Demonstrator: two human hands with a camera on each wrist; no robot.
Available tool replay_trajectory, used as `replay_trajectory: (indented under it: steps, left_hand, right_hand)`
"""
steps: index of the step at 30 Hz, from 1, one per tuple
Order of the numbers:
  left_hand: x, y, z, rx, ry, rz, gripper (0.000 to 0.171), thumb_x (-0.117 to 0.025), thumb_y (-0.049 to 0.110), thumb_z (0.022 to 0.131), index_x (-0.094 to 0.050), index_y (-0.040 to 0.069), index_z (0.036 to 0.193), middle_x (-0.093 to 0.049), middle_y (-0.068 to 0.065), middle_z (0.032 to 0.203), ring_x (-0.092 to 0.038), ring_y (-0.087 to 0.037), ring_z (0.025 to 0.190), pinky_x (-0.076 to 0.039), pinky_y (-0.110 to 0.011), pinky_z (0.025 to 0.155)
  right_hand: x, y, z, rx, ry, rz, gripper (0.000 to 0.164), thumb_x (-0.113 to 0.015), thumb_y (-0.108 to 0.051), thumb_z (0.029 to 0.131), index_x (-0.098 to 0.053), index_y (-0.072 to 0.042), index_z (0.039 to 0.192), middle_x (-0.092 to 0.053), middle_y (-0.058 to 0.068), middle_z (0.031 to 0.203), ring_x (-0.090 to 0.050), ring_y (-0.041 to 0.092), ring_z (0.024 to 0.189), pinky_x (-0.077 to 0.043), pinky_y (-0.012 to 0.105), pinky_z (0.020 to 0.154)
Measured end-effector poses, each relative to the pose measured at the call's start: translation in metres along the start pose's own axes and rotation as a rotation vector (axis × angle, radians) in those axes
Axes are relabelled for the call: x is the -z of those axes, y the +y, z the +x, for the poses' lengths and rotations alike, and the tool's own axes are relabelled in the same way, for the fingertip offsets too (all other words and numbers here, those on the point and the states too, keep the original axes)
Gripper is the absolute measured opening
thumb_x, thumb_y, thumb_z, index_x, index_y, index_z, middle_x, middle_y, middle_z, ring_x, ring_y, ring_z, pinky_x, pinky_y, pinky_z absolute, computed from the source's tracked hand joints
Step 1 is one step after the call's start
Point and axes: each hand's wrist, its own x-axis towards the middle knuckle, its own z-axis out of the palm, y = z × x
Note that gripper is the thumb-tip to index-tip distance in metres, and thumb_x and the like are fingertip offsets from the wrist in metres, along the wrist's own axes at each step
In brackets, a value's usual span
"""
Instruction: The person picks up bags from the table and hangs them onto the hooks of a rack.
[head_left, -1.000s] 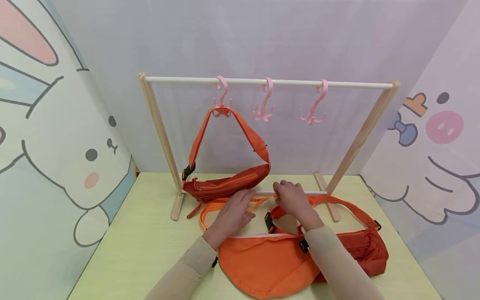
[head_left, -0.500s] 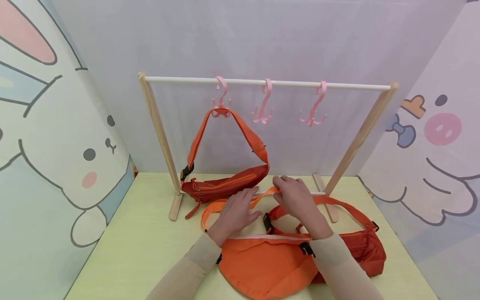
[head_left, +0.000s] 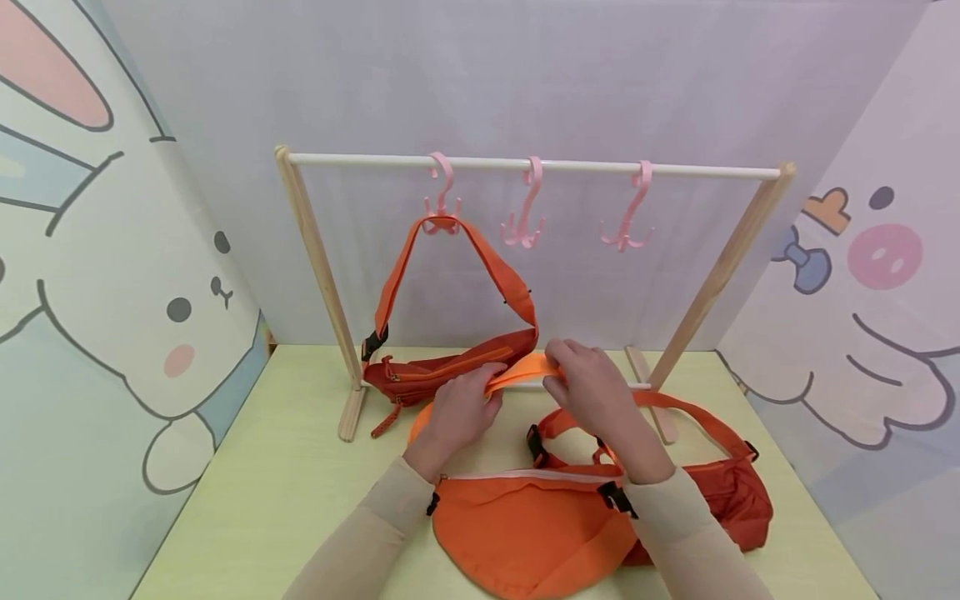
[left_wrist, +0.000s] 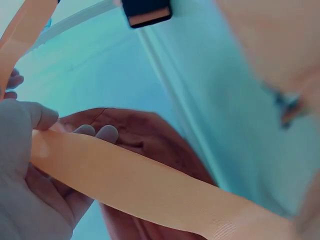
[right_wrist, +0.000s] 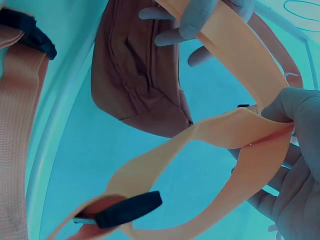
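The orange strap [head_left: 525,368] is stretched between the two hands, raised off the worktop [head_left: 262,492], and on my head feed it crosses just in front of the rack's lower white bar. At its left end the left hand [head_left: 459,408] has it gripped; my left wrist feed shows the thumb over the band and fingers curled beneath. At the other end the right hand [head_left: 594,396] pinches it between thumb and fingers, and from my right wrist feed I see the strap hanging in a loop below that grip.

The orange bag [head_left: 517,529] that the strap belongs to lies flat, nearer to me than both hands, about midway between the worktop's left and right edges. Its black buckle [head_left: 617,500] sits right beside the right sleeve [head_left: 671,512].

Partly under the orange bag, toward the worktop's right edge, I have a dark red bag [head_left: 738,500] with its strap curved toward the back edge. Just beyond the left hand, a slim red bag [head_left: 457,371] hangs by its strap from the leftmost pink hook [head_left: 442,192]; I can't tell whether its underside touches the worktop. Two more pink hooks [head_left: 528,204] hang on the white rail [head_left: 360,159] of the wooden rack [head_left: 318,254], near the back edge.
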Motion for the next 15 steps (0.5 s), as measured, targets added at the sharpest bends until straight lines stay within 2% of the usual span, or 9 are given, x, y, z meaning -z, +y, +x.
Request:
replay_trajectory:
  steps: [3, 6, 9, 12, 15]
  left_hand:
    - [0.009, 0.001, 0.003, 0.002, 0.038, -0.007, 0.044, -0.078, 0.016, 0.097, -0.067, 0.016, 0.14, -0.077, -0.005, 0.116, -0.069, -0.023, 0.07, -0.059, -0.037, 0.061]
    - [0.018, 0.003, 0.006, 0.007, 0.076, -0.005, 0.043, -0.08, 0.013, 0.095, -0.068, 0.015, 0.137, -0.077, -0.006, 0.12, -0.075, -0.026, 0.086, -0.063, -0.042, 0.074]
    - [0.028, 0.005, 0.009, 0.031, 0.099, -0.032, 0.04, -0.081, 0.011, 0.094, -0.07, 0.011, 0.133, -0.076, -0.008, 0.12, -0.075, -0.027, 0.096, -0.062, -0.043, 0.085]
    - [0.037, 0.008, 0.014, 0.055, 0.128, -0.076, 0.033, -0.08, 0.007, 0.095, -0.071, 0.006, 0.126, -0.075, -0.01, 0.117, -0.073, -0.027, 0.097, -0.061, -0.043, 0.091]
    - [0.047, 0.01, 0.019, 0.064, 0.166, -0.133, 0.026, -0.077, 0.003, 0.095, -0.071, 0.004, 0.121, -0.074, -0.01, 0.112, -0.071, -0.027, 0.094, -0.06, -0.043, 0.091]
  right_hand:
    - [0.004, -0.003, 0.0, -0.051, -0.01, 0.072, 0.02, -0.072, -0.001, 0.092, -0.055, -0.011, 0.097, -0.046, -0.001, 0.079, -0.036, 0.013, 0.057, -0.037, 0.032, 0.057]
    - [0.008, -0.005, 0.002, -0.101, -0.014, 0.179, 0.022, -0.07, 0.002, 0.093, -0.052, -0.011, 0.097, -0.045, 0.001, 0.081, -0.037, 0.015, 0.059, -0.038, 0.031, 0.056]
    - [0.01, -0.005, 0.004, -0.15, -0.02, 0.296, 0.024, -0.067, 0.005, 0.094, -0.05, -0.011, 0.099, -0.044, 0.002, 0.082, -0.039, 0.016, 0.063, -0.039, 0.032, 0.058]
    - [0.012, -0.004, 0.005, -0.199, -0.027, 0.394, 0.024, -0.064, 0.006, 0.095, -0.048, -0.01, 0.103, -0.043, 0.004, 0.08, -0.04, 0.018, 0.063, -0.038, 0.031, 0.058]
    - [0.013, -0.002, 0.006, -0.226, -0.028, 0.471, 0.025, -0.063, 0.007, 0.096, -0.048, -0.008, 0.109, -0.045, 0.005, 0.081, -0.042, 0.02, 0.062, -0.04, 0.031, 0.057]
